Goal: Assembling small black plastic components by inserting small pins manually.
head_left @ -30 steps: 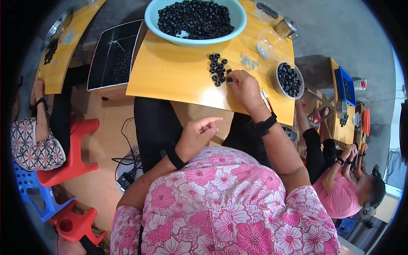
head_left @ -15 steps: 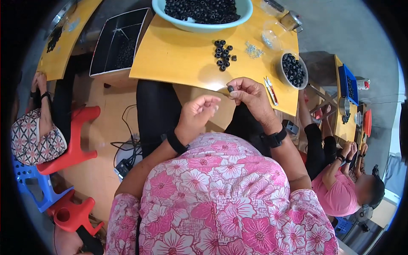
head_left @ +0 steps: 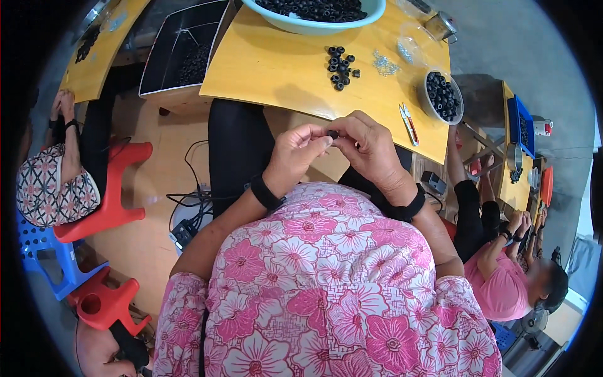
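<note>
A small black ring-like part (head_left: 333, 134) is pinched between my two hands, just off the near edge of the table. My right hand (head_left: 375, 152) grips it between thumb and forefinger. From the other side, the thumb and forefinger of my left hand (head_left: 293, 156) close on it. Fingertips cover most of the part. Beyond them on the yellow table (head_left: 270, 75) lies a loose cluster of similar black parts (head_left: 338, 65), with holes through them. A small heap of silvery metal bits (head_left: 384, 63) lies to their right.
A pale blue basin (head_left: 314, 25) of black parts stands at the back. At right are a clear tub (head_left: 457, 107) of black parts, red-handled thread snips (head_left: 409, 125) and a metal cup (head_left: 441, 26). A dark-lined box (head_left: 151, 83) stands left of the table. People sit on both sides.
My left hand has moved right and closed its fingers on the black part. My right hand still holds it, turned slightly inward. The view has shifted a little.
</note>
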`<state>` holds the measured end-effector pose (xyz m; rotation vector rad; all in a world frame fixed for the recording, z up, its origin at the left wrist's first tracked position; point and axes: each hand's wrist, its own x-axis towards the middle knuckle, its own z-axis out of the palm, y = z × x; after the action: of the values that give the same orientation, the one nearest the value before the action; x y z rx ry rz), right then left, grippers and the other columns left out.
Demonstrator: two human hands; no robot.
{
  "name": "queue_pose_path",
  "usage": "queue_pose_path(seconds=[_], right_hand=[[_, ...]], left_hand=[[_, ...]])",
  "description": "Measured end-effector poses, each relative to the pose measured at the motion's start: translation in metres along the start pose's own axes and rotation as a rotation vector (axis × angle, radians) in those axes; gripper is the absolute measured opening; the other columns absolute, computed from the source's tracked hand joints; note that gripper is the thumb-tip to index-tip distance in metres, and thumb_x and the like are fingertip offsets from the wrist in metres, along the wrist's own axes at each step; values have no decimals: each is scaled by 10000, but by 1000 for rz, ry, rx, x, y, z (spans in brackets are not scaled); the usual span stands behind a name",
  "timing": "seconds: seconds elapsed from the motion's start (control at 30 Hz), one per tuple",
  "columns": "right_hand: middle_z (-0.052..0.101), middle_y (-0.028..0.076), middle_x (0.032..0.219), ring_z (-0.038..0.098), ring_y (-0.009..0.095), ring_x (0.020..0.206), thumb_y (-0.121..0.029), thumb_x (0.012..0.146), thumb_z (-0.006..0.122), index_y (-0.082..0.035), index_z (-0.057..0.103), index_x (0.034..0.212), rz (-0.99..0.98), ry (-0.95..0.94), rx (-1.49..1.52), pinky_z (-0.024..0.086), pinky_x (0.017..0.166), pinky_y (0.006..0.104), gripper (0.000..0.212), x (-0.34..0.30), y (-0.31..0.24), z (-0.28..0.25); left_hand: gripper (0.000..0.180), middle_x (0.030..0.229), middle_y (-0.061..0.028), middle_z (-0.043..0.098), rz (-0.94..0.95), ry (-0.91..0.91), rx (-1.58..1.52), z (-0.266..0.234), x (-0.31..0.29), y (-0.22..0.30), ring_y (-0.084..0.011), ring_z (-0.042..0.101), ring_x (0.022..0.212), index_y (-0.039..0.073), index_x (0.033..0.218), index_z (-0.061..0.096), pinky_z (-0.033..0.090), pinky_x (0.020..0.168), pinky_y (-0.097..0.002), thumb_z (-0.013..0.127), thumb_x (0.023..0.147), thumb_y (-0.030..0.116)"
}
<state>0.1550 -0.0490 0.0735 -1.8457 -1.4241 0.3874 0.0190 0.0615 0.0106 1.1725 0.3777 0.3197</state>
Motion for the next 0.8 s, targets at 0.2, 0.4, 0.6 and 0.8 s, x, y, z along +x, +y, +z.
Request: queue_pose_path(seconds=[0.2, 0.4, 0.6, 0.8], right_hand=[[602, 107, 818, 610, 234, 715, -4, 731, 689, -61, 664, 979, 103, 5, 248, 480, 647, 297, 256, -2, 11, -2], [602, 70, 785, 603, 196, 731, 15, 758, 697, -48, 665, 971, 27, -33, 161, 480, 656, 286, 225, 4, 3, 0], [605, 65, 793, 600, 219, 750, -5, 753, 707, -51, 661, 959, -14, -41, 80, 486, 659, 305, 216, 7, 7, -3], [616, 135, 780, 608, 299, 695, -106, 746, 705, -27, 677, 877, 138, 255, 31, 488, 630, 378, 155, 13, 48, -18]], left_hand=[[192, 861, 1, 609, -83, -31, -114, 4, 0, 8, -58, 559, 757, -6, 1068, 597, 468, 722, -204, 563, 926, 119], [260, 883, -15, 612, -149, 13, -165, -3, -4, 4, -70, 569, 769, -21, 1142, 576, 480, 740, -238, 549, 926, 119], [172, 861, -2, 572, -204, -37, -249, -2, 7, 2, -66, 548, 749, 10, 1094, 558, 512, 804, -287, 493, 955, 86], [128, 848, -4, 574, -194, -41, -231, -5, 15, -1, -61, 554, 758, 29, 1045, 566, 512, 796, -269, 509, 948, 89]])
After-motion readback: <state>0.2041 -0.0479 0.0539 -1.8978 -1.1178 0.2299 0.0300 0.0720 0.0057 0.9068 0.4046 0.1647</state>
